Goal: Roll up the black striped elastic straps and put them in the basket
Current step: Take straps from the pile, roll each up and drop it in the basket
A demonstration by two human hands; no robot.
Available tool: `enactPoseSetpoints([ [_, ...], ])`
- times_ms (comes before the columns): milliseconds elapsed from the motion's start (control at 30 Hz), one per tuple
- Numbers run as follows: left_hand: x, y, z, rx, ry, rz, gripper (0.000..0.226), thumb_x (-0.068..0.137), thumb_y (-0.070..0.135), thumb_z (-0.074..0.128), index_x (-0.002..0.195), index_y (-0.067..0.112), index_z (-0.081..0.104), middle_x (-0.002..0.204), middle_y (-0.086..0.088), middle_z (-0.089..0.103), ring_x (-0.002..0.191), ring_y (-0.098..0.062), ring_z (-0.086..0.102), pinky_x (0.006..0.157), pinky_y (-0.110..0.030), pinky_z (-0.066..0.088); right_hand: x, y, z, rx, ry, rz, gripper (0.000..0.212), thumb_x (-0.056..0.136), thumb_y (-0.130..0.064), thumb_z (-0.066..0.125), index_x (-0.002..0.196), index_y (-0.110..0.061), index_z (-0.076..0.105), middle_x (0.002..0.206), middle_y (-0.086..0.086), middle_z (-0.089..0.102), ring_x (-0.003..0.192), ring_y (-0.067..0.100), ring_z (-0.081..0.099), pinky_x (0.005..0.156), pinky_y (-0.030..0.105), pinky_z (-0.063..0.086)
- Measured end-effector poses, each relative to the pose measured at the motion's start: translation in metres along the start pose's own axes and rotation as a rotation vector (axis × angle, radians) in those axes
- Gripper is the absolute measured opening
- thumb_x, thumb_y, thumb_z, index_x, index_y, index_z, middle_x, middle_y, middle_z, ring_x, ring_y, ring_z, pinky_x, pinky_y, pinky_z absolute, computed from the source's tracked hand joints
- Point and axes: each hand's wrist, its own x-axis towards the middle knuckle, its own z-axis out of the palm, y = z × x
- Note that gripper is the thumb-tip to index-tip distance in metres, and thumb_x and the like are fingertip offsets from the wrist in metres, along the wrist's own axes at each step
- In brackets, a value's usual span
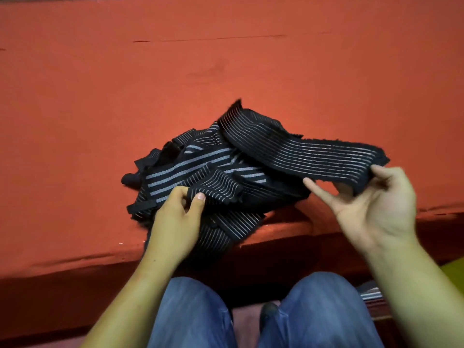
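1. On the red table (226,59), the pile (200,169) of straps lay at centre frame.
2. One strap (313,151) rose rightward from it. I judged it was best drawn fully free and flattened before rolling tightly from one end.
3. The right hand (371,204), palm up and half open, pinched that strap's end.
4. The left hand (175,214) pinched the pile's lower-left edge.

Sat at red cloth-covered surface (100,96), fills nearly whole view. Long thin crease (213,39) running across cloth toward far edge. Light warm, brightest round middle, dimmer far left. Cloth rumpled along near edge (75,257), then drops over into deep shadow. Bit of dim pinkish floor (247,325) down below me. Also yellow-green something (455,275) poking in at right, below near edge, can't tell what.
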Motion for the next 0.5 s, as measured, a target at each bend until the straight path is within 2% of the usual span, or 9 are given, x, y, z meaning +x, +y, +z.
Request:
enactPoseSetpoints([
  [100, -0.003, 0.006, 0.002, 0.033, -0.028, 0.039, 0.015, 0.098, 0.041, 0.062, 0.091, 0.028, 0.058, 0.078, 0.009, 0.069, 0.075, -0.006, 0.063, 0.076, -0.038, 0.050, -0.007, -0.008, 0.010, -0.051, -0.106, 0.020, 0.043, 0.073, -0.025, 0.050, 0.112, -0.017, 0.068, 0.119, 0.007, 0.075, 0.117, 0.033, 0.072, 0.090, 0.066, 0.058],
  [167, -0.003, 0.011, 0.005, 0.050, -0.056, 0.045, 0.014, 0.096, 0.040, 0.065, 0.092, 0.028, 0.058, 0.074, 0.008, 0.067, 0.066, -0.002, 0.059, 0.071, -0.035, 0.046, -0.012, 0.001, 0.012, -0.226, -0.153, 0.075, 0.039, 0.075, -0.022, 0.052, 0.110, -0.019, 0.069, 0.114, 0.006, 0.077, 0.109, 0.029, 0.075, 0.086, 0.063, 0.061],
  [233, -0.004, 0.016, 0.008, 0.038, -0.099, 0.027, 0.016, 0.092, 0.047, 0.066, 0.096, 0.032, 0.060, 0.081, 0.009, 0.072, 0.073, -0.006, 0.068, 0.076, -0.038, 0.052, -0.016, 0.023, 0.011, -0.443, -0.222, 0.124, 0.034, 0.081, -0.012, 0.057, 0.113, -0.020, 0.067, 0.113, 0.004, 0.077, 0.101, 0.024, 0.074, 0.086, 0.058, 0.060],
  [300, -0.005, 0.021, 0.012, 0.016, -0.174, 0.011, 0.018, 0.092, 0.051, 0.066, 0.099, 0.035, 0.063, 0.087, 0.012, 0.076, 0.079, -0.008, 0.073, 0.081, -0.038, 0.056, -0.017, 0.046, 0.011, -0.550, -0.248, 0.167, 0.034, 0.079, -0.015, 0.056, 0.111, -0.021, 0.066, 0.111, 0.002, 0.077, 0.101, 0.022, 0.070, 0.091, 0.055, 0.057],
  [400, -0.008, 0.027, 0.016, 0.033, -0.231, 0.055, 0.021, 0.096, 0.048, 0.062, 0.095, 0.027, 0.066, 0.084, 0.011, 0.075, 0.072, -0.005, 0.069, 0.077, -0.037, 0.055, -0.009, 0.074, 0.009, -0.742, -0.214, 0.161, 0.032, 0.075, -0.031, 0.063, 0.106, -0.033, 0.071, 0.107, -0.013, 0.078, 0.107, 0.014, 0.069, 0.098, 0.045, 0.054],
  [467, -0.008, 0.026, 0.014, 0.030, -0.225, 0.069, 0.030, 0.094, 0.053, 0.058, 0.097, 0.025, 0.067, 0.090, 0.010, 0.075, 0.081, -0.010, 0.070, 0.084, -0.043, 0.057, -0.003, 0.085, 0.002, -0.954, -0.222, 0.121, 0.028, 0.080, -0.043, 0.062, 0.104, -0.054, 0.070, 0.113, -0.021, 0.076, 0.117, 0.008, 0.067, 0.108, 0.043, 0.051],
  [500, -0.008, 0.026, 0.012, -0.003, -0.218, 0.055, 0.034, 0.091, 0.056, 0.057, 0.098, 0.025, 0.067, 0.093, 0.009, 0.075, 0.087, -0.013, 0.071, 0.088, -0.047, 0.057, -0.001, 0.089, -0.001, -1.036, -0.220, 0.111, 0.022, 0.088, -0.040, 0.061, 0.102, -0.055, 0.069, 0.113, -0.023, 0.074, 0.119, 0.006, 0.065, 0.110, 0.040, 0.049],
])
